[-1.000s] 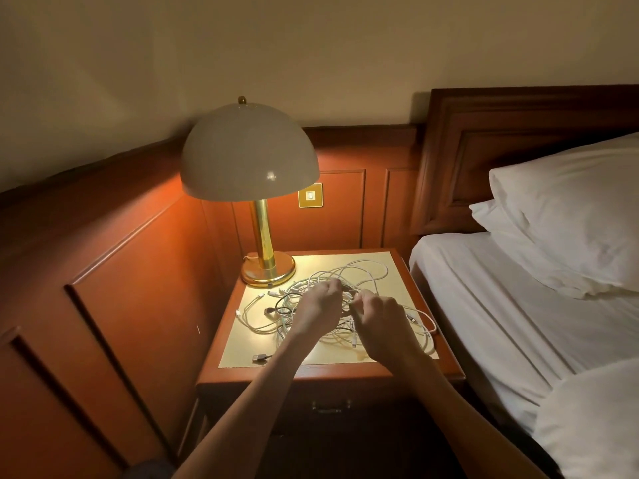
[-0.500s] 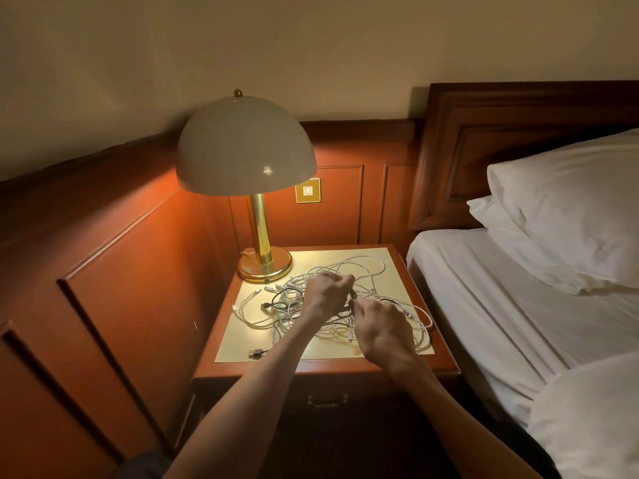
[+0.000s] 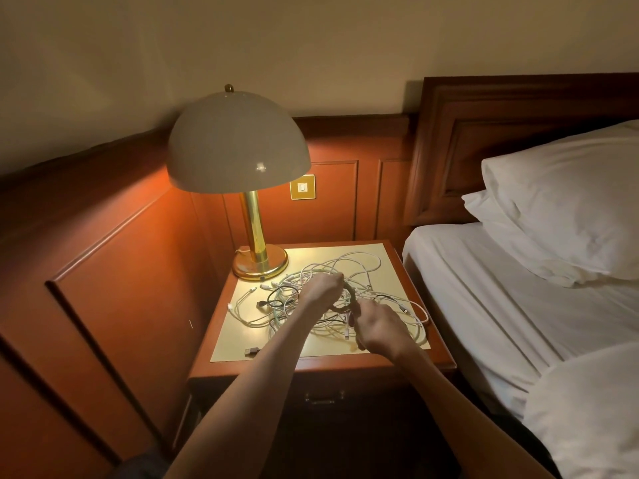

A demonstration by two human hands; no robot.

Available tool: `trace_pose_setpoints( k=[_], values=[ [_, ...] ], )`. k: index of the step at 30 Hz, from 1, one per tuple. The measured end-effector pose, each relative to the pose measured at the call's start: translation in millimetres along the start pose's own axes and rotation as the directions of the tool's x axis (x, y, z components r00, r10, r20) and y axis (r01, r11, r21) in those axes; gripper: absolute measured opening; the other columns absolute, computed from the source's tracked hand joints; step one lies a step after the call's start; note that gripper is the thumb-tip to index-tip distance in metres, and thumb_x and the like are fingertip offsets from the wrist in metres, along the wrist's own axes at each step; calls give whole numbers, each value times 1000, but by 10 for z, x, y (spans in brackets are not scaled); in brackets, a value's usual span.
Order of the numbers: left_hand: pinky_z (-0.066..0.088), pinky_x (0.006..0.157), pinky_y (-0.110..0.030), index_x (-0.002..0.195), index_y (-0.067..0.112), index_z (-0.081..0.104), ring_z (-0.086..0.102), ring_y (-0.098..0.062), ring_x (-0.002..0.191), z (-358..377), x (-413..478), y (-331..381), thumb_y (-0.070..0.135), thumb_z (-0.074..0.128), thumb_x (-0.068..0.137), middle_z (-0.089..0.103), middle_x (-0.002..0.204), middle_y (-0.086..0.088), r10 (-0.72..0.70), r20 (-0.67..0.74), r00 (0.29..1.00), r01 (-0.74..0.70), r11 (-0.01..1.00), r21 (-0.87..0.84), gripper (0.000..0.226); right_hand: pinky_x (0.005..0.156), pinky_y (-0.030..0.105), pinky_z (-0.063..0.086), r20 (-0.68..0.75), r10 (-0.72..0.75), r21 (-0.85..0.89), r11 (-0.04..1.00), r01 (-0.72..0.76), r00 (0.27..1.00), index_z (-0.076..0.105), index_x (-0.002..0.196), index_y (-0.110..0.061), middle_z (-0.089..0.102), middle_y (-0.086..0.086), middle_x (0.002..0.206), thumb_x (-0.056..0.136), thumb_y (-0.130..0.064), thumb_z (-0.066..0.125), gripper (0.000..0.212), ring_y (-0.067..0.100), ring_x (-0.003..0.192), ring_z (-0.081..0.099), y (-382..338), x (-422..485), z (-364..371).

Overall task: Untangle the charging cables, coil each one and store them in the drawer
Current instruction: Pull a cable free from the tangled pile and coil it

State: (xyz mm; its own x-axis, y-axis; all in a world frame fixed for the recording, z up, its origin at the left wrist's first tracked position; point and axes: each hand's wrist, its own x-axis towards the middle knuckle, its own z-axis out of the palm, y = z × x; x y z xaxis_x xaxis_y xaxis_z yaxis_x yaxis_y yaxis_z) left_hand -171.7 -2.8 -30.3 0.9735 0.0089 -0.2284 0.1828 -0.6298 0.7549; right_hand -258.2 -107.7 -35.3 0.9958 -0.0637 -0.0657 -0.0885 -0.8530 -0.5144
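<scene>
A tangle of white and black charging cables [image 3: 363, 271] lies spread over the nightstand top [image 3: 394, 261]. My left hand [image 3: 320, 292] grips a dark cable [image 3: 352, 295] that arcs in a loop from it down to my right hand [image 3: 377, 326], which also grips that cable over the heap. A loose dark USB plug [image 3: 252, 351] lies near the front left corner. The drawer [image 3: 325, 397], with a metal handle, sits shut under the top.
A brass lamp [image 3: 257, 236] with a dome shade stands at the back left of the nightstand. Wood panelling rises on the left and behind. A bed [image 3: 518, 305] with white pillows lies close on the right.
My hands have drawn apart: the right one moved toward me and a loop of dark cable now shows between them. The camera view shifted slightly.
</scene>
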Motion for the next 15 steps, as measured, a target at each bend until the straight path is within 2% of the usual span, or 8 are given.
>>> trace_pose_setpoints(
  k=[3,6,8,11,15],
  values=[
    [32,49,-25,61,13,58,49,-15,56,4,15,-15,36,41,99,58,64,-4,166,-182,969,-159,986,50,47,66,33,40,-52,-60,39,997,62,997,57,95,-18,65,5,92,107,-35,28,36,21,80,56,-55,-1,-16],
    [33,48,-21,52,17,54,53,-17,57,-8,84,-63,34,40,100,65,71,-8,290,-195,937,-278,957,85,53,59,32,35,6,-84,308,948,78,996,54,82,-15,56,-1,69,108,-36,32,40,14,61,47,-19,-53,-5],
    [28,41,-16,50,14,51,49,-14,51,-1,106,-68,31,41,100,65,69,-10,291,-194,937,-284,957,62,54,55,30,32,17,-77,438,897,61,997,53,79,-14,47,-6,58,108,-35,34,41,11,53,40,1,-84,5],
    [30,35,-13,53,8,58,49,-15,48,31,121,-40,27,45,96,69,69,-12,255,-203,945,-269,962,-42,49,50,24,30,8,-60,523,851,47,998,53,80,-16,42,-9,55,108,-36,35,39,5,46,34,-14,-138,50],
    [28,32,-12,45,13,49,44,-14,43,63,88,-43,24,47,96,57,53,-4,250,-226,942,-276,957,-92,52,45,18,29,25,-34,588,809,13,999,54,83,-16,43,-12,51,108,-38,34,38,0,40,34,17,-199,45]
  ],
)
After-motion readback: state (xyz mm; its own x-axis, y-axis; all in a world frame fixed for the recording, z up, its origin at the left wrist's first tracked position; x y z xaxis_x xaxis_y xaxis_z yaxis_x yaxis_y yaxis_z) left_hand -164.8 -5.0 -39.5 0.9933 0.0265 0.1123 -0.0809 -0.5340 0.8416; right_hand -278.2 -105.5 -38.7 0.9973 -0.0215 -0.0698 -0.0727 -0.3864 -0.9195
